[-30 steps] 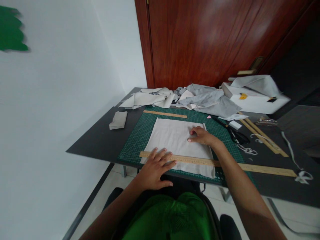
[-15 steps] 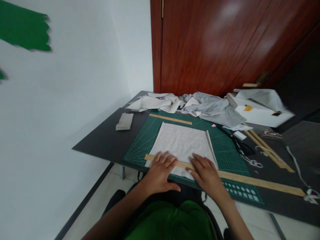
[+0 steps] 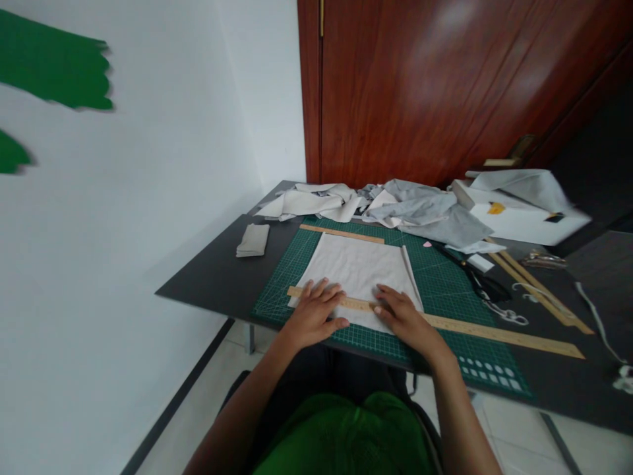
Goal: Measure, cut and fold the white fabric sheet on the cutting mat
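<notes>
A pale piece of fabric (image 3: 360, 267) lies flat on the green cutting mat (image 3: 445, 277), with narrow folded edges along its sides. Across its near part runs a long wooden ruler (image 3: 494, 332), which sticks out far to the right. My left hand (image 3: 315, 312) rests on the ruler's left part, fingers spread and pressed down on it and the fabric. My right hand (image 3: 406, 321) lies over the ruler further right, its fingers apart and fingertips on the fabric. Neither hand grasps anything.
Behind lie a shorter wooden ruler (image 3: 341, 233) and crumpled fabric (image 3: 425, 208). A stack of folded cloth (image 3: 253, 240) sits left. To the right are black scissors (image 3: 487, 286), wooden strips (image 3: 537, 284), and a white box (image 3: 529, 221). The dark table (image 3: 208, 277) meets a white wall.
Both hands and the ruler have shifted away from me, along with the fabric, which sits further up the mat. The camera view has also moved slightly.
</notes>
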